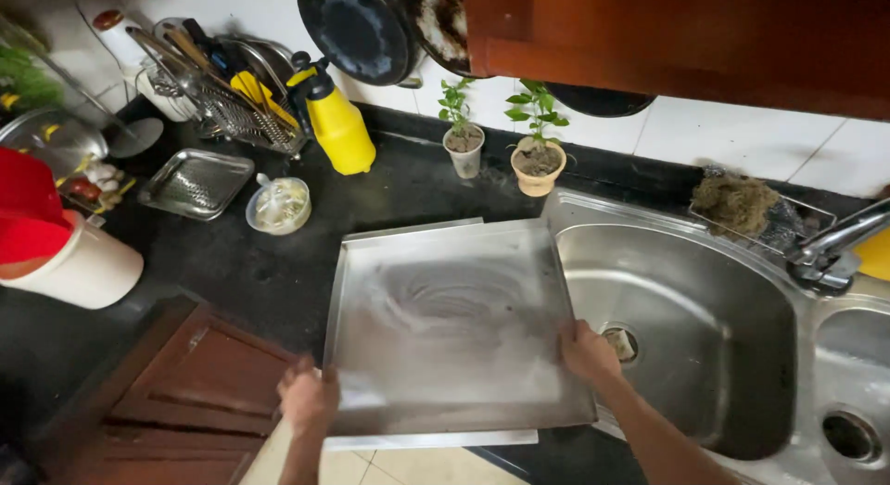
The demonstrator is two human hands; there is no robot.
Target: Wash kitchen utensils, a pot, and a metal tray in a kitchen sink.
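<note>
Steel tray (pixel 454 327), big & square, sits flat across the black counter (pixel 269 281), its right edge overhanging the sink (pixel 705 327) rim & its near edge past the counter front. Your left hand (pixel 309 399) is clenched on the near-left corner, thumb on top; your right hand (pixel 586 352) grips the right edge near the front corner, fingers curled over the lip. Tray surface looks smeared w/ swirl marks, maybe soap film, hard to tell.

Below-left of your left hand: brown wooden cabinet door (pixel 195 392). Further left, white container w/ red lid (pixel 51 248). Behind the tray, a small clear bowl (pixel 279 205) & a smaller steel tray (pixel 196 182), apart from each other. Beyond those, yellow spray bottle (pixel 338 123) just beside the dish rack (pixel 227 91). Two small potted plants (pixel 501 142) stand at the back wall, near the sink's left corner. Tap (pixel 834 244) at far right, w/ a brown scrub pad (pixel 737 202) behind the basin.
</note>
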